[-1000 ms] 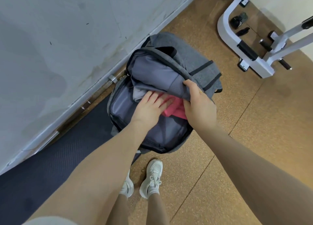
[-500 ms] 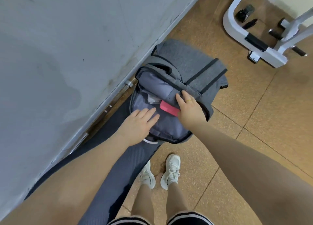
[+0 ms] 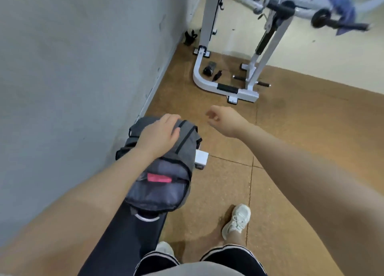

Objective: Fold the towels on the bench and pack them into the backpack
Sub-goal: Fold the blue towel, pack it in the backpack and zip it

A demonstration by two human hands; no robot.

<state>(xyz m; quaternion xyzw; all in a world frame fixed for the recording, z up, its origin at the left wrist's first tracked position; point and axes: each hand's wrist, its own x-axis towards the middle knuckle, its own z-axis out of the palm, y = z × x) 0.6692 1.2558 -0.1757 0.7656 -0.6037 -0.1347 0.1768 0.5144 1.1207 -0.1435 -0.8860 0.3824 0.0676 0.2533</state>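
**Bag on the counter, pink towel inside**

The grey backpack [image 3: 166,172] lies on the dark counter [image 3: 128,240] by the left wall; a pink towel [image 3: 159,178] peeks out; the left hand [image 3: 160,133] rests flat on it, grip wide; the right hand [image 3: 225,120] hangs loose, holding nothing.

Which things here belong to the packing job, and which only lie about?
Job: grey backpack, pink towel showing in its opening, black bench, left hand resting on the backpack, right hand free.

Lying about: white exercise frame, blue cloth on it.
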